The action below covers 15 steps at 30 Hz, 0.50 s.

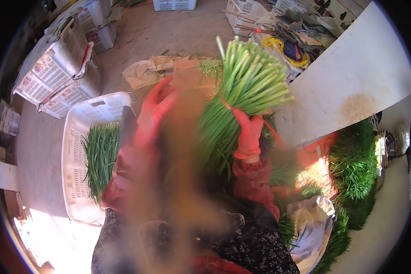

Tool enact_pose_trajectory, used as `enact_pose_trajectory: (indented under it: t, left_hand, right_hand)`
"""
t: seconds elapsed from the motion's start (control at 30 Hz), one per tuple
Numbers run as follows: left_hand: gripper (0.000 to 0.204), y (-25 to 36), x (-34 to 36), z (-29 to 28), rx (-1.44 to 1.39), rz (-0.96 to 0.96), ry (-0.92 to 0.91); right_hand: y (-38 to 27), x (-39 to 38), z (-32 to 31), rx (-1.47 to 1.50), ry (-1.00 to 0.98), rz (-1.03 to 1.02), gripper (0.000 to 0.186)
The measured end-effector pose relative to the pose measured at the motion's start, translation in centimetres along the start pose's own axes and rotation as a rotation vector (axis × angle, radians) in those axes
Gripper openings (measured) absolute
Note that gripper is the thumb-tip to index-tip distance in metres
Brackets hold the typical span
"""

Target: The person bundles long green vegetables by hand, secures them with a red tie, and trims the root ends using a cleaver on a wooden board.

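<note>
My right hand [248, 138], in a red glove, grips a thick bunch of garlic chives [249, 75] around its middle. The pale cut ends point up and away from me, while the green leaves hang toward my lap. A red tie strip [273, 131] runs across the bunch at my thumb, and its loose end trails off to the right. To the left of the bunch, my left hand [154, 108] is raised with its gloved fingers apart and nothing in them. A blurred brown shape close to the camera hides the space between my hands.
At my left stands a white plastic crate [74, 150] holding more chives [100, 150]. Stacked crates [55, 64] line the far left. A white panel [351, 68] slants along the right, above loose chives [354, 162]. Cardboard [187, 73] lies ahead on the floor.
</note>
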<state>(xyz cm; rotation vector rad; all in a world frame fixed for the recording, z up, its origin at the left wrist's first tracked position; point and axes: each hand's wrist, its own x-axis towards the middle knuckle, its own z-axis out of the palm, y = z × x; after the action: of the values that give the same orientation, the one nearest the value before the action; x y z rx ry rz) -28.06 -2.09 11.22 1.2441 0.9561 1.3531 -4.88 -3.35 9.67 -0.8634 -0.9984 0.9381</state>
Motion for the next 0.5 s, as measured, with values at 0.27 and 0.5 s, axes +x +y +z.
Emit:
enact_pose_trajectory:
  t: [0.27,0.5]
  left_hand:
    - [0.127,-2.5,0.2,5.7,0.363,0.369,-0.005]
    - [0.104,0.2,-1.2,4.1,-0.369,0.120,0.105]
  right_hand:
    - [2.5,-3.6,3.1,-0.723,-0.128,0.054,0.056]
    - [-1.2,-3.6,5.6,-0.772,-0.377,0.028,0.057]
